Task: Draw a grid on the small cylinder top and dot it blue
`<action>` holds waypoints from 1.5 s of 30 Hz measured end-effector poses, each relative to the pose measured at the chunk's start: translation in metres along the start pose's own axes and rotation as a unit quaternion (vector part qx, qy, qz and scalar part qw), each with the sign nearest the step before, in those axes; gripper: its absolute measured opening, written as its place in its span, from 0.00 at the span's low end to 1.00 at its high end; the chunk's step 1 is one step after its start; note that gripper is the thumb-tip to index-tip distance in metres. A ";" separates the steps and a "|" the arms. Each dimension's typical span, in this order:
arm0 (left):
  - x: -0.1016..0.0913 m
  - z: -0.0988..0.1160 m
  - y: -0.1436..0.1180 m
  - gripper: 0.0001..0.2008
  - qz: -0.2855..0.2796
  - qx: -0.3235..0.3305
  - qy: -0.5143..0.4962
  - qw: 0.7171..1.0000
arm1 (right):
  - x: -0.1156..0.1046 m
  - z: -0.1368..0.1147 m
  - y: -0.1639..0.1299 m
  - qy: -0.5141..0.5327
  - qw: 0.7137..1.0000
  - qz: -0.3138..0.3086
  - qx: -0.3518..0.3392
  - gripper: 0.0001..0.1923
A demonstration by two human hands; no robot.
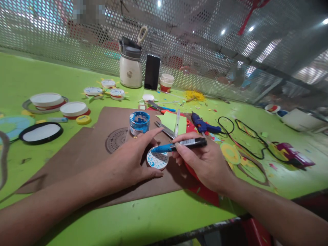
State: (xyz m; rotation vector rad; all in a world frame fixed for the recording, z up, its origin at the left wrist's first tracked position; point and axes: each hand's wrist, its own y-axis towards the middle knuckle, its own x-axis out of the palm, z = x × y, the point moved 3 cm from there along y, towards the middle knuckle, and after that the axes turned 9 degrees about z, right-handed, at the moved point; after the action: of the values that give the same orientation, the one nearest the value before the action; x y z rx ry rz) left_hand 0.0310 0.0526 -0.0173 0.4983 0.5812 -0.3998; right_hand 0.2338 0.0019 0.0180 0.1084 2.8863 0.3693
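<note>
My left hand (133,153) lay flat on brown card (84,150), fingers released — thumb and forefinger bracketed white lid (157,160), touching its left rim. Right hand (202,160) clenched on marker (179,145), blue tip over lid's top edge — lid sat between both hands. Blue paint pot (139,123) stood just beyond left fingertips.

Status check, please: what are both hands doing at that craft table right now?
Left hand steadies the small white lid. Right hand grips the blue-tipped marker over it. Blue paint pot close behind; nothing blocking.
</note>
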 end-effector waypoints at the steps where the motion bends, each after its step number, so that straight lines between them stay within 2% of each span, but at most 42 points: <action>1: 0.000 -0.001 0.000 0.49 0.000 0.003 -0.001 1.000 | 0.000 0.000 0.000 -0.001 1.000 0.000 0.002 0.06; 15: 0.002 -0.007 -0.001 0.48 0.012 0.017 0.006 1.000 | 0.001 -0.002 -0.001 -0.017 0.999 -0.016 -0.049 0.03; 23: -0.001 0.001 0.000 0.49 -0.002 0.003 0.023 1.000 | -0.007 -0.004 0.001 0.032 0.998 0.049 -0.032 0.03; 27: 0.000 -0.004 -0.001 0.49 0.016 0.025 0.024 0.999 | -0.011 -0.006 0.003 0.052 0.996 0.070 -0.034 0.03; 32: 0.003 -0.012 -0.003 0.49 0.020 0.031 0.018 0.999 | -0.006 0.000 0.001 0.028 0.999 0.037 -0.013 0.05; 36: 0.003 -0.012 -0.001 0.50 0.026 0.033 0.020 0.999 | -0.003 0.001 0.001 -0.001 0.999 0.030 -0.026 0.06; 45: 0.004 -0.012 -0.002 0.50 0.037 0.049 0.028 0.998 | 0.002 -0.002 0.003 0.012 1.000 0.013 -0.011 0.04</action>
State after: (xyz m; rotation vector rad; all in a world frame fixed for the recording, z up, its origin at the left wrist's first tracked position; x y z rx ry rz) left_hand 0.0278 0.0566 -0.0293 0.6246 0.5981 -0.3450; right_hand 0.2317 0.0048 0.0199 0.1377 2.9055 0.4096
